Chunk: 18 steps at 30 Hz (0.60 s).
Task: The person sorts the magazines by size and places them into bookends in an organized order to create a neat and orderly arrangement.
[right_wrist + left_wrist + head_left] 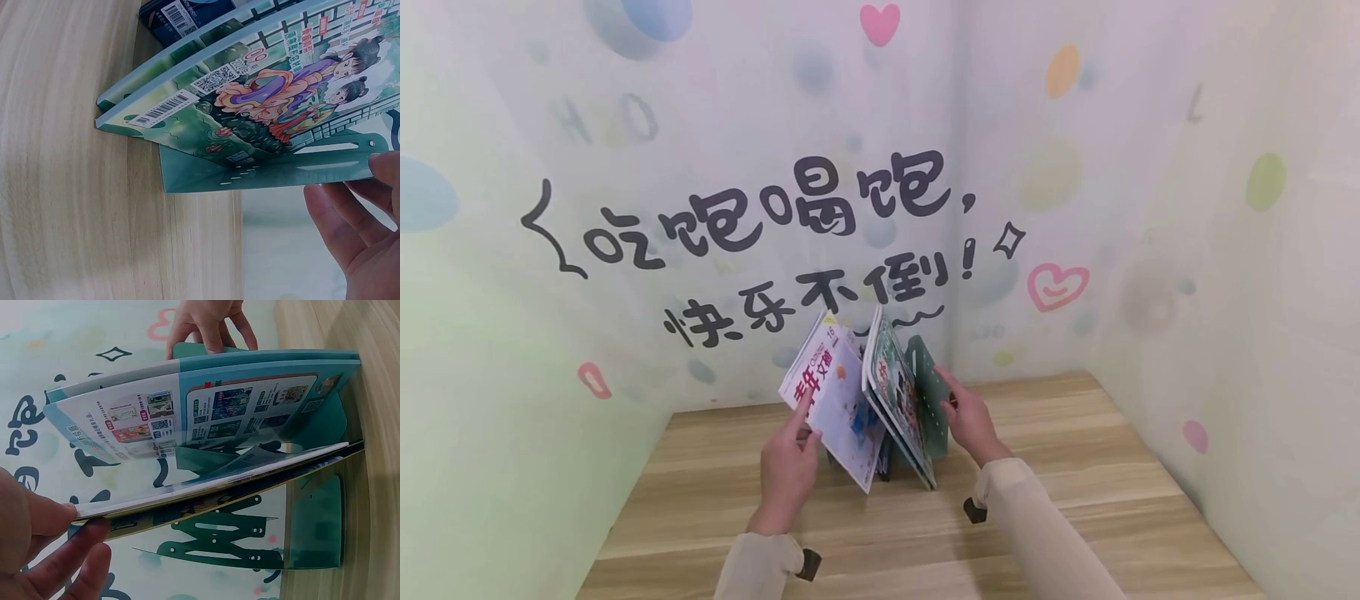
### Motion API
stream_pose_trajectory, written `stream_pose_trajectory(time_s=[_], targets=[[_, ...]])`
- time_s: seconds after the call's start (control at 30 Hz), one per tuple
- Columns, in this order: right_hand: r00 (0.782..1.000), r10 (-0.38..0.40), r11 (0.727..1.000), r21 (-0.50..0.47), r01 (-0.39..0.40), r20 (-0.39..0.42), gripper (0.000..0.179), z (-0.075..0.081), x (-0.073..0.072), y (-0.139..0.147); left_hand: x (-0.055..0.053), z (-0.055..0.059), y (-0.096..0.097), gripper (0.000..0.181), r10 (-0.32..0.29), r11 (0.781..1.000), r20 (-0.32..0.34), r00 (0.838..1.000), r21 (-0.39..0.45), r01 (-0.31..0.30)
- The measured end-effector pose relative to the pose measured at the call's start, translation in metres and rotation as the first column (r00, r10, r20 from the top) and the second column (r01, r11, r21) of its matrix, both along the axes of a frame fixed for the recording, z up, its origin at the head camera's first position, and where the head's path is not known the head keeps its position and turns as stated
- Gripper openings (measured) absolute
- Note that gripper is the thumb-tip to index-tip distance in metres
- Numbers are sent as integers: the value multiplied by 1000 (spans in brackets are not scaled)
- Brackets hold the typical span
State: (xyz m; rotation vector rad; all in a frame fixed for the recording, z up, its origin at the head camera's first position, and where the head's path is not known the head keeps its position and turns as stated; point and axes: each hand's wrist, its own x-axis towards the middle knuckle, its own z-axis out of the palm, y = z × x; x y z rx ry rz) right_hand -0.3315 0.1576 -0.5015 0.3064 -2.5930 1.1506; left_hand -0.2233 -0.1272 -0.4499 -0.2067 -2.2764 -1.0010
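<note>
A green metal bookend rack [934, 412] with a folding lattice [212, 540] stands on the table with magazines in it. My left hand [788, 471] pinches the outer edge of a leaning white-and-purple magazine [842, 417], thumb on one face and fingers on the other; a dark one lies close against it in the left wrist view. At the rack's right end plate, my right hand [973, 423] pinches the upper edge between thumb and fingers. Two green illustrated magazines [262, 87] lean between the hands, with a gap separating them from the left magazines.
A dark blue item with a barcode [181, 22] sits behind the green magazines. The wood-grain table [1075, 500] runs back to a wall [730, 208] printed with dark lettering and coloured shapes. Side walls bound it left and right.
</note>
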Motion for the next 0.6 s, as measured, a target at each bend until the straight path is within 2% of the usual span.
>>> stream_pose_trajectory(time_s=[0.3,0.6], targets=[[1000,8,1000,4,-8,-2,65,1,1,-1,3,12,-1,63,27,1000,41,999,2,-27],[1000,-4,1000,7,4,11,65,-1,0,0,9,28,1,61,46,999,-40,998,-12,-47]])
